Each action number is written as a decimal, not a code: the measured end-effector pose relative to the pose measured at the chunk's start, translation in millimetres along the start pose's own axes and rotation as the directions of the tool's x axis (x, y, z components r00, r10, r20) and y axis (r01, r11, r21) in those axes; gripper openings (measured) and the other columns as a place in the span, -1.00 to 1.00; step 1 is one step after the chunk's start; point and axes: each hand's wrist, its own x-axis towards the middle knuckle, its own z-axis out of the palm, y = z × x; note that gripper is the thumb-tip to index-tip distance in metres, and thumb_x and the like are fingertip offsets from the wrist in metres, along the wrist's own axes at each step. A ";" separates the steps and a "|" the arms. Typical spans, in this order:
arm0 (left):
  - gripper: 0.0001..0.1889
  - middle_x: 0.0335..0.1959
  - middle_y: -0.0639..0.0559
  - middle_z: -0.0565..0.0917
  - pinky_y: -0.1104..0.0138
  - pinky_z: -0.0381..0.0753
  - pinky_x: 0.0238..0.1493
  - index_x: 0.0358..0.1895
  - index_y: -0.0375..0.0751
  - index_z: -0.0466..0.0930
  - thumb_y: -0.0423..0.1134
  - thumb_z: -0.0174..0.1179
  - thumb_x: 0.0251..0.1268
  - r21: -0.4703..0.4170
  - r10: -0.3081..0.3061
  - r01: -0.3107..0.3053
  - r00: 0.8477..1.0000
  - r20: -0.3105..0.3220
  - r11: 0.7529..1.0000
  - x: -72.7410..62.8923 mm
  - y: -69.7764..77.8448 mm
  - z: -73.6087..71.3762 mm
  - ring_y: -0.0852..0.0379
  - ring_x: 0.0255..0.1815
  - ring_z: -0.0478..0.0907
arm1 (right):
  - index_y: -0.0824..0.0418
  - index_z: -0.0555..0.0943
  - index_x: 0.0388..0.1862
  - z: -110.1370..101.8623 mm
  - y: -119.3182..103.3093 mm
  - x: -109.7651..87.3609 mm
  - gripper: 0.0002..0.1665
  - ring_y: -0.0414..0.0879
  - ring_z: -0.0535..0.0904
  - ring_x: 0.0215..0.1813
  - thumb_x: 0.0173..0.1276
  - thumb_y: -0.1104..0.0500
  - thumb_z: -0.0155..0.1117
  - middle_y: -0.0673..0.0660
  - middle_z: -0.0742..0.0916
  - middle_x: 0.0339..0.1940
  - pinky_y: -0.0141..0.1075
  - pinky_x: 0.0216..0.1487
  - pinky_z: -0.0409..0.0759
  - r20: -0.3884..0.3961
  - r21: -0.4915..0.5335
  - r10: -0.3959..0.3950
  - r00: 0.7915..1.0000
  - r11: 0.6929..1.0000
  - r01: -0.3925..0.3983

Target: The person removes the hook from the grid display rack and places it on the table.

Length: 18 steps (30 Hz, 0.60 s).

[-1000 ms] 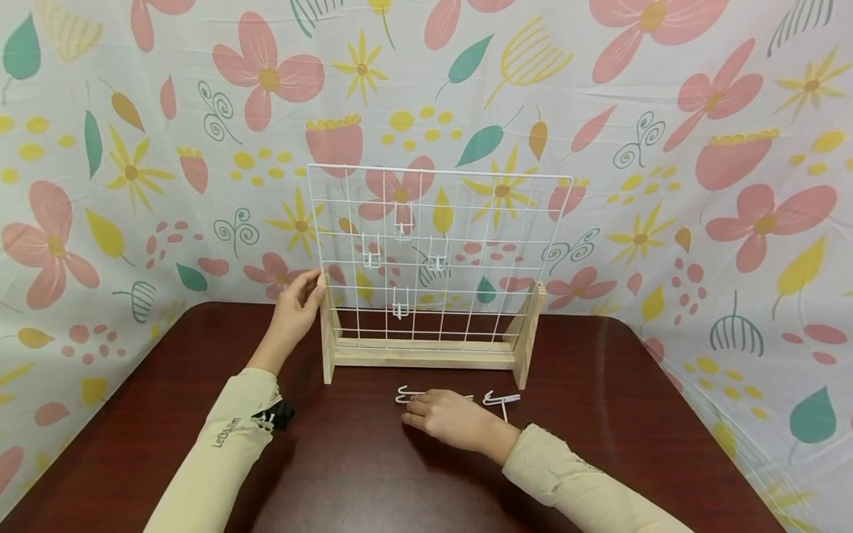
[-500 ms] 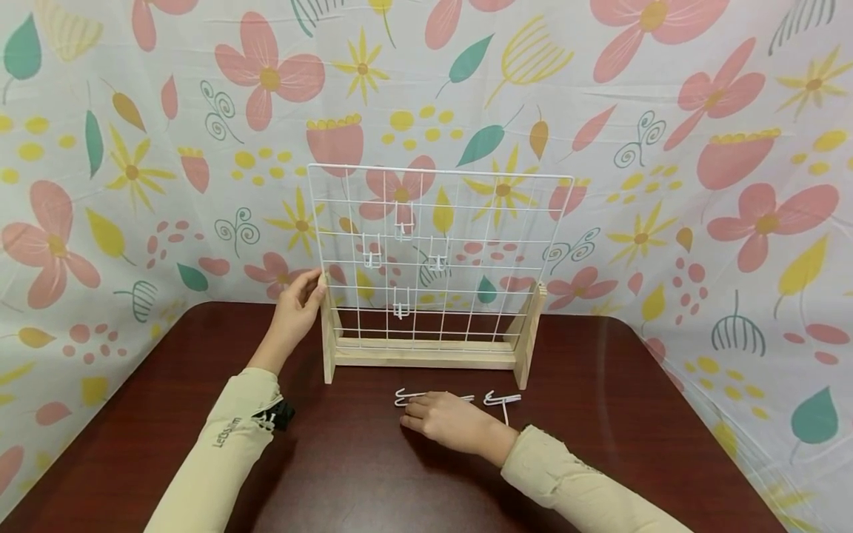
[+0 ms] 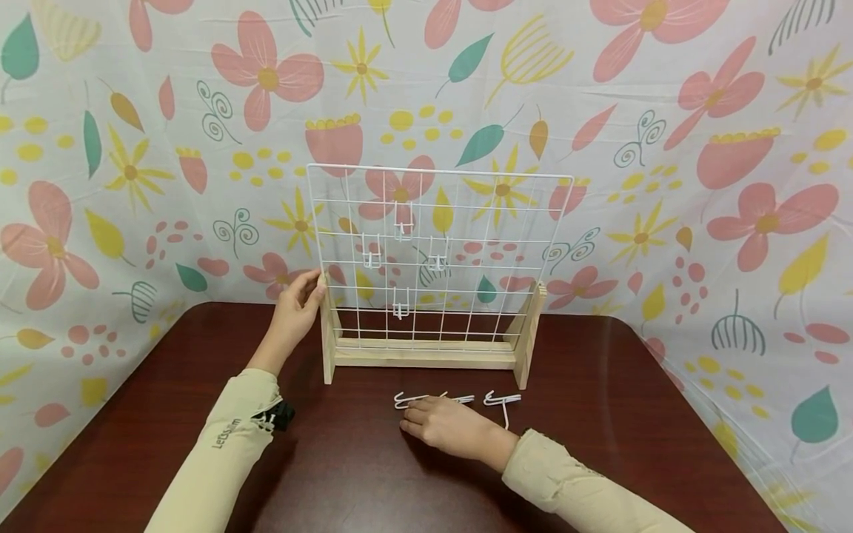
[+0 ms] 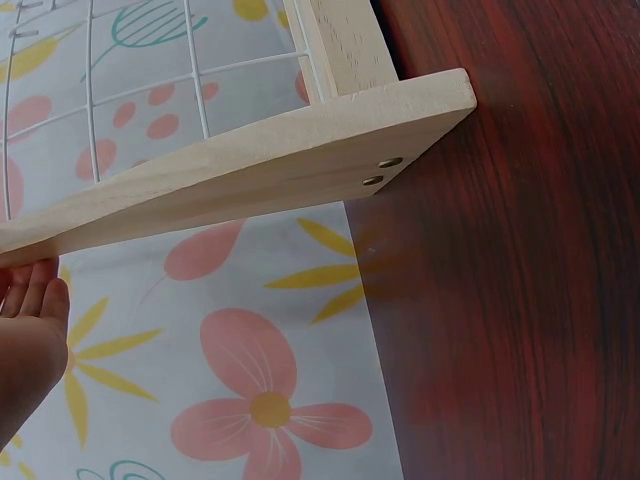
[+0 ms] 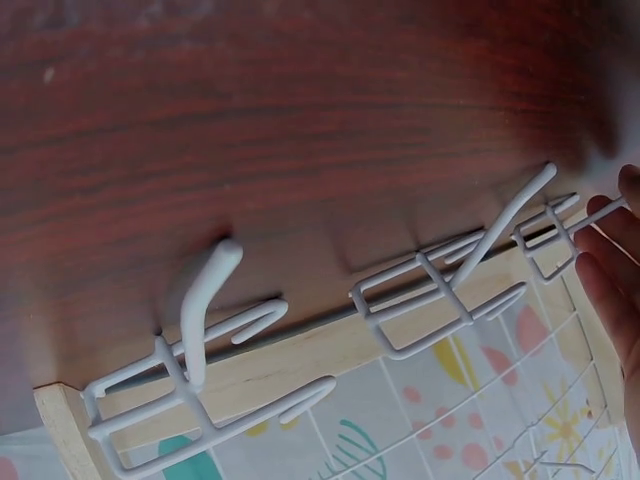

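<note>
A white wire grid panel [image 3: 466, 248] stands upright in a pale wooden stand [image 3: 426, 360]. My left hand [image 3: 293, 314] grips the top of the stand's left upright [image 4: 240, 170]; in the left wrist view its fingertips sit against the wood. At the table in front of the stand, my right hand [image 3: 453, 429] pinches the prong of a white wire hook [image 5: 545, 245], at the right edge of the right wrist view. Two more hooks lie to its right: a near one [image 5: 415, 300] and a farther one [image 3: 503, 400]. The right hand partly covers the hooks in the head view.
Several white hooks, one of them the top hook [image 3: 403, 229], hang on the grid in a diamond layout. A dark red-brown table [image 3: 333, 459] carries everything. A flower-patterned cloth [image 3: 600, 148] hangs behind the table. Two screw heads [image 4: 390, 163] show on the upright's side.
The hook at my right hand has tilted and shifted slightly left and toward me. The right hand has lowered a little; my left hand has stayed on the upright.
</note>
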 end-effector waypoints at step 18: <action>-0.58 0.24 -0.41 0.45 0.55 0.43 0.11 0.32 -0.49 0.30 -0.36 -0.03 0.49 0.021 -0.002 0.002 1.000 -0.007 1.000 -1.3 2.0 0.5 -0.19 0.27 0.39 | 0.09 0.71 -0.02 4.8 -7.4 -3.3 -0.63 -0.07 0.64 0.06 0.39 -0.10 0.19 0.04 0.74 -0.06 -0.26 0.16 0.53 -0.077 0.032 0.013 0.997 0.999 -0.011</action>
